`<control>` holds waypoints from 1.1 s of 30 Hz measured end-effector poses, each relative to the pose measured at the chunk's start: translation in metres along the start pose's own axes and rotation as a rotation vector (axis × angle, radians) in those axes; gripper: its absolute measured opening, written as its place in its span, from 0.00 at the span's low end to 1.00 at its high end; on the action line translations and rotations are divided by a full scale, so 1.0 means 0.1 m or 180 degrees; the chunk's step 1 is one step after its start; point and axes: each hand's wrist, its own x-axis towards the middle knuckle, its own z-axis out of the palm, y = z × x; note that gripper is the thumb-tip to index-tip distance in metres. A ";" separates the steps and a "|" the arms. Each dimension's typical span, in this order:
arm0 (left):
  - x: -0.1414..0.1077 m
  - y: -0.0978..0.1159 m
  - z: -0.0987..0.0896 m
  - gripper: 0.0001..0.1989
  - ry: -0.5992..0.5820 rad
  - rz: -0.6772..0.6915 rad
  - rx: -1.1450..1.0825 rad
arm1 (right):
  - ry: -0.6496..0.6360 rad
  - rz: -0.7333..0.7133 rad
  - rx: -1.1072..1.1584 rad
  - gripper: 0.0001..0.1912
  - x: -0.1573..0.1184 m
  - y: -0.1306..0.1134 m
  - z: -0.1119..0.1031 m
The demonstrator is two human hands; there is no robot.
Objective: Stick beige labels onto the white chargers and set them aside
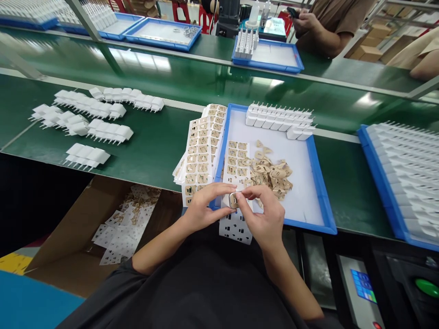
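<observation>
Between the fingertips of both hands is a small white plug adapter [226, 201] with a tan sticker [233, 200] on the end facing me. My left hand [202, 208] pinches it from the left, thumb below and index finger above. My right hand [262, 212] is closed at its right edge, the thumb against the sticker's side. Just beneath lies a sticker sheet [236, 160] over the blue tray's front edge, its lower part peeled to white backing. A heap of loose tan sticker pieces [274, 176] lies to its right.
The blue tray [320, 183] also holds a row of white adapters [274, 119]. Stacked sticker sheets [197, 155] lie left of it. More adapters [89, 105] stand on the green bench; another full tray [404, 178] is at right. A carton [65, 251] holds scraps. Across, a person's hand [305, 23] holds something dark.
</observation>
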 end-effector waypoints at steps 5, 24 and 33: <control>-0.05 -0.03 0.06 0.24 0.0312 0.0179 -0.0104 | 0.0172 0.0522 0.0364 0.05 0.00 0.10 -0.03; 0.01 -0.03 0.16 0.24 0.0564 0.0855 0.0469 | -0.0243 0.1383 0.2810 0.05 -0.07 0.09 0.18; -0.01 -0.05 0.15 0.24 0.0568 0.0606 0.0085 | -0.0321 0.1555 0.2721 0.06 -0.07 0.12 0.14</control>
